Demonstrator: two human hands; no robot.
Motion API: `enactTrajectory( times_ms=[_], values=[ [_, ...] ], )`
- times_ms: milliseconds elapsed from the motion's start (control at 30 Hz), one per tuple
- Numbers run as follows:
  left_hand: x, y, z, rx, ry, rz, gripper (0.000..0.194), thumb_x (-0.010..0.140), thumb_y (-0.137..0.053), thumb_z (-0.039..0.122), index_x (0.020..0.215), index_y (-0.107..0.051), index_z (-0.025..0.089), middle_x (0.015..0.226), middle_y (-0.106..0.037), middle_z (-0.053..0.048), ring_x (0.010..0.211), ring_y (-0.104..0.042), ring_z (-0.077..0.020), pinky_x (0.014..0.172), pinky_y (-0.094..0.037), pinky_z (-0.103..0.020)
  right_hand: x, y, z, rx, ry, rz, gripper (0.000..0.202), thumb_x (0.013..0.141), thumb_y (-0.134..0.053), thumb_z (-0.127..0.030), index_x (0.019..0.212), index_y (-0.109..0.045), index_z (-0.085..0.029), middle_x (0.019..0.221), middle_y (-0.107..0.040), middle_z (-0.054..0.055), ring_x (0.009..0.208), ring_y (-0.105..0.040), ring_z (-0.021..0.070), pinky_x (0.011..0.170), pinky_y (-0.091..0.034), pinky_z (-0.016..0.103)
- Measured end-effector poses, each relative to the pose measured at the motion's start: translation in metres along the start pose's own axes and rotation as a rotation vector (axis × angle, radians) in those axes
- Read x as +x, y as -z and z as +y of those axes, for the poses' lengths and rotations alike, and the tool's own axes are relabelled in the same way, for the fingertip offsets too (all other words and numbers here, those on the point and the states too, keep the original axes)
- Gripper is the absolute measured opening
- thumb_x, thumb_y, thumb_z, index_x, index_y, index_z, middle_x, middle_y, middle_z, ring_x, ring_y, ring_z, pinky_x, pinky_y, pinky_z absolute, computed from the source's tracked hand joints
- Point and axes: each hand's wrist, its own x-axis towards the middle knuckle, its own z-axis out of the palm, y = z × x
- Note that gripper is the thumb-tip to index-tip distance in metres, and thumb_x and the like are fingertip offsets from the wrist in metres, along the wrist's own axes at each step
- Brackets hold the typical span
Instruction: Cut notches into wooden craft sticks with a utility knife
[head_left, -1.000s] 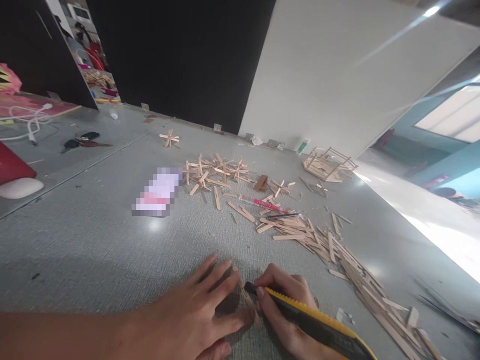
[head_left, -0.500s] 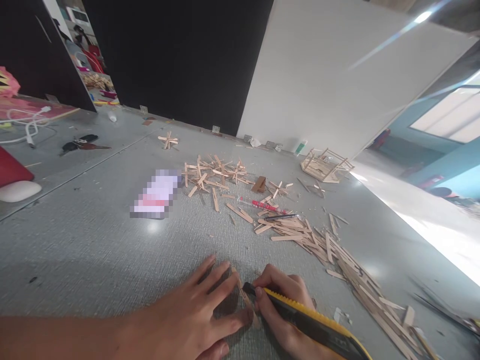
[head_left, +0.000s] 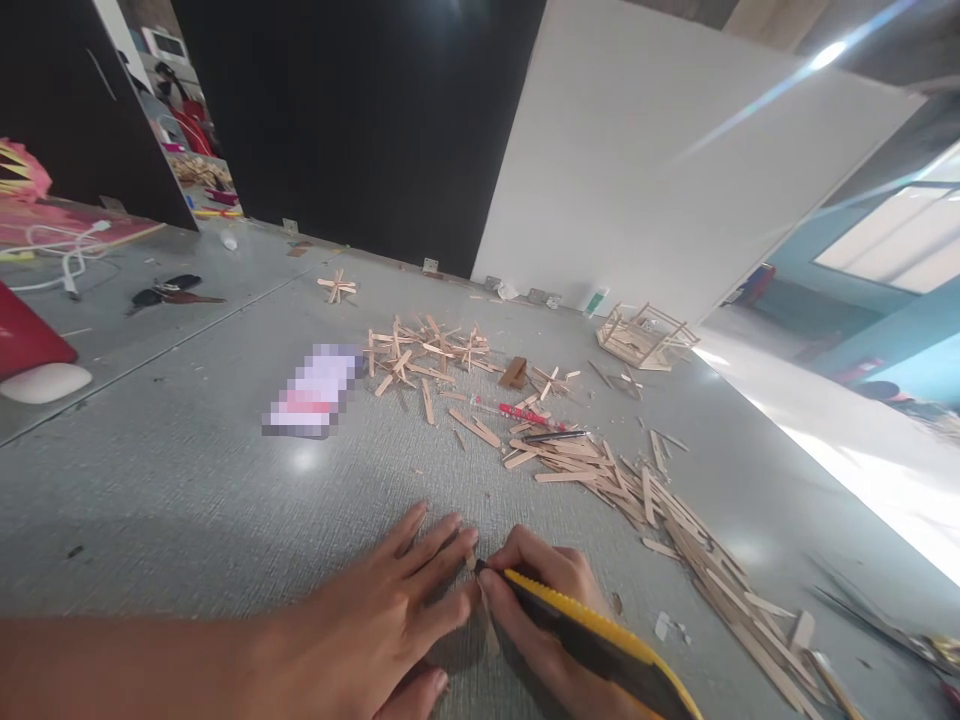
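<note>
My right hand [head_left: 536, 590] is closed around a yellow and black utility knife [head_left: 600, 640]. Its dark tip meets a thin wooden craft stick [head_left: 490, 630] lying on the grey table. My left hand [head_left: 382, 620] lies flat with fingers spread, its fingertips at the stick's left side, steadying it against the surface. Fingers and knife cover much of the stick, so any cut in it cannot be made out. To the right of the knife lie small white scraps [head_left: 664, 627].
A long heap of craft sticks [head_left: 705, 545] runs along the right. Beyond are a pen [head_left: 555, 436], a red-marked clear tube [head_left: 525, 413], star-shaped stick assemblies [head_left: 401, 360] and a stick frame [head_left: 645, 338]. A blurred-out phone [head_left: 311, 395] lies left; black and white panels stand behind.
The knife tip and my right hand have shifted slightly left and up along the stick, nearer my left fingertips. My left hand stays almost in place; the camera view has moved a little.
</note>
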Motion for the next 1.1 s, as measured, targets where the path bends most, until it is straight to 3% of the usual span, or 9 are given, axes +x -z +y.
enactTrajectory(
  times_ms=[100,200,333,433,633,767,967,1100],
  values=[
    [-0.002,-0.003,0.0,0.014,0.016,-0.014,0.069,0.098,-0.06,0.031,0.159,-0.041,0.006,0.169,-0.035,-0.021,0.158,-0.032,-0.0353,0.131,-0.021,-0.054,0.0,-0.004,0.004,-0.027,-0.031,0.024,0.029,0.1,-0.059,-0.036,0.074,-0.061,-0.023,0.06,-0.061,-0.003,0.055,-0.057,0.014,0.059,-0.045,0.025],
    [-0.002,-0.004,-0.001,0.02,0.036,-0.03,0.078,0.095,-0.062,0.031,0.161,-0.034,0.001,0.168,-0.034,-0.024,0.157,-0.032,-0.0352,0.132,-0.019,-0.05,0.0,0.0,0.003,-0.089,-0.088,0.015,0.034,0.104,-0.055,-0.042,0.076,-0.062,-0.024,0.069,-0.067,0.0,0.069,-0.064,0.0185,0.069,-0.05,0.028],
    [0.0,-0.004,-0.003,-0.01,0.05,-0.064,0.087,0.092,-0.066,0.031,0.166,-0.028,0.006,0.17,-0.028,-0.023,0.158,-0.028,-0.0383,0.131,-0.02,-0.056,0.0,0.012,0.0,-0.113,-0.155,-0.098,0.042,0.108,-0.044,-0.052,0.081,-0.06,-0.025,0.082,-0.07,0.003,0.082,-0.067,0.0219,0.076,-0.054,0.032],
    [0.001,-0.002,-0.004,-0.031,0.082,-0.077,0.088,0.091,-0.067,0.033,0.167,-0.028,0.008,0.173,-0.021,-0.021,0.161,-0.021,-0.038,0.131,-0.02,-0.056,0.0,0.013,-0.001,-0.12,-0.153,-0.11,0.043,0.11,-0.039,-0.054,0.084,-0.058,-0.025,0.085,-0.07,0.004,0.084,-0.066,0.0223,0.076,-0.054,0.032],
    [0.003,0.0,-0.001,-0.009,0.07,-0.132,0.087,0.092,-0.062,0.029,0.167,-0.025,0.005,0.172,-0.022,-0.02,0.161,-0.019,-0.0368,0.131,-0.015,-0.059,-0.002,0.0,-0.002,-0.123,-0.053,-0.027,0.042,0.112,-0.037,-0.048,0.078,-0.049,-0.026,0.066,-0.06,-0.001,0.062,-0.059,0.0177,0.069,-0.05,0.031],
    [0.002,-0.006,0.0,0.078,0.048,-0.052,0.08,0.102,-0.054,0.041,0.165,-0.028,-0.001,0.171,-0.023,-0.024,0.161,-0.016,-0.039,0.131,-0.013,-0.058,-0.006,-0.01,0.002,-0.117,-0.012,0.065,0.04,0.111,-0.039,-0.044,0.075,-0.042,-0.027,0.06,-0.053,-0.002,0.053,-0.054,0.0167,0.058,-0.044,0.03],
    [0.001,-0.009,0.002,0.159,0.036,-0.042,0.076,0.11,-0.04,0.049,0.163,-0.032,-0.004,0.17,-0.028,-0.025,0.162,-0.017,-0.0376,0.131,-0.008,-0.056,-0.008,-0.014,0.01,-0.022,-0.01,0.025,0.039,0.111,-0.042,-0.04,0.074,-0.036,-0.028,0.05,-0.045,-0.007,0.041,-0.046,0.0134,0.047,-0.034,0.028],
    [0.003,-0.005,0.003,0.176,0.045,-0.064,0.074,0.111,-0.036,0.05,0.163,-0.032,-0.002,0.17,-0.027,-0.023,0.161,-0.018,-0.0371,0.131,-0.012,-0.055,-0.009,-0.013,0.009,-0.025,-0.012,0.007,0.036,0.11,-0.043,-0.039,0.076,-0.04,-0.027,0.053,-0.049,-0.008,0.043,-0.048,0.0119,0.052,-0.036,0.027]
  ],
)
